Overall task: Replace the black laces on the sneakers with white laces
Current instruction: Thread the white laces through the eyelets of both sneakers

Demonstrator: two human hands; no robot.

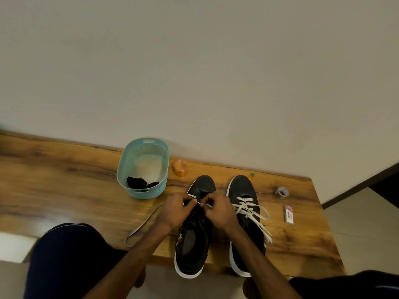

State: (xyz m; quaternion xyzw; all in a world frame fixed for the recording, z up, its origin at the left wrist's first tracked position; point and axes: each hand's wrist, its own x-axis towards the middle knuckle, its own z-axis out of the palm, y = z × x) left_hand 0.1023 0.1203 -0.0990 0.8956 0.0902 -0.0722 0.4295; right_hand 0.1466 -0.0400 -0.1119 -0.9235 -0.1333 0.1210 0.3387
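Note:
Two black sneakers with white soles stand side by side on the wooden table, toes pointing away from me. The right sneaker point(244, 190) carries a white lace point(250, 210) threaded through its eyelets, ends hanging loose. Over the front eyelets of the left sneaker point(192, 242), my left hand point(174, 210) and my right hand point(218, 210) both pinch a second white lace point(142, 225). Its free part trails left across the table in a loop. The black laces point(140, 182) lie bunched in the teal basket point(129, 167).
An orange jar point(179, 167) stands behind the left sneaker. A tape roll point(281, 192) and a small pink-white box point(288, 214) lie right of the shoes. The table's front edge point(164, 262) runs under the heels; my knees sit below it.

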